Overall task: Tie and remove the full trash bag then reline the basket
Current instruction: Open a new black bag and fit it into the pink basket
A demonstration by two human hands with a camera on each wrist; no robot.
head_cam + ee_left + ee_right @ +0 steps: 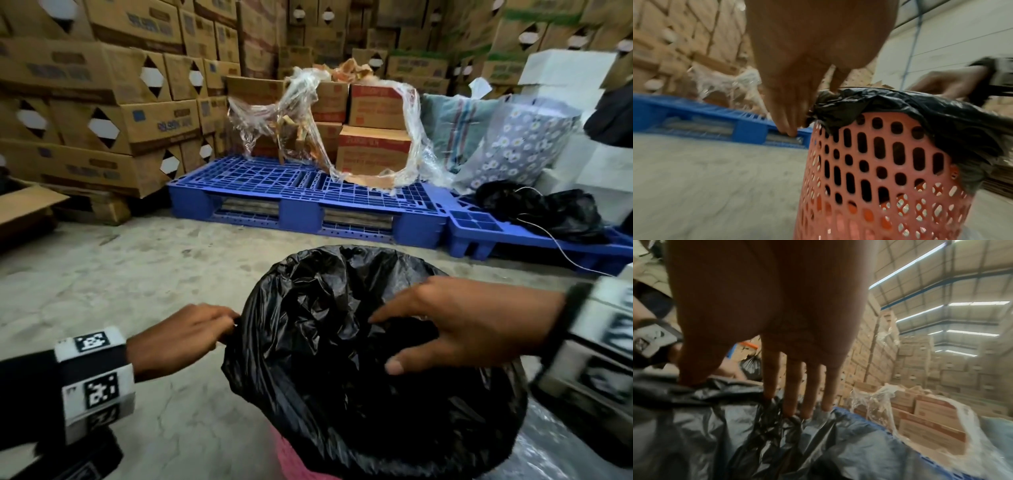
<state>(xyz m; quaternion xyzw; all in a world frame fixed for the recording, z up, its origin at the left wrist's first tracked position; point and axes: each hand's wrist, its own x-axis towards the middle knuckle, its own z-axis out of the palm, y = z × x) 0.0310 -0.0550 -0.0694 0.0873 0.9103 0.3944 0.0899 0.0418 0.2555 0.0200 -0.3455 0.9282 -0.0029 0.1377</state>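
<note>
A black trash bag (325, 394) lines a pink perforated basket (294, 459) on the concrete floor in front of me. Its crumpled rim is folded over the basket's edge (900, 116). My left hand (233, 323) is at the left rim, where its fingertips (797, 120) pinch a gathered bit of the bag's edge (830, 105). My right hand (383, 342) reaches over the mouth with its thumb spread. Its straight fingers (789, 408) touch crumpled plastic (777, 426) inside. The bag's contents are hidden in the dark folds.
Blue plastic pallets (308, 192) lie just behind the basket, carrying cartons in torn clear film (373, 137). Tall stacks of cardboard boxes (102, 102) wall the left and back. Another black bag (548, 209) and a floral bag (524, 144) sit at right. Bare concrete floor (120, 291) spreads to the left.
</note>
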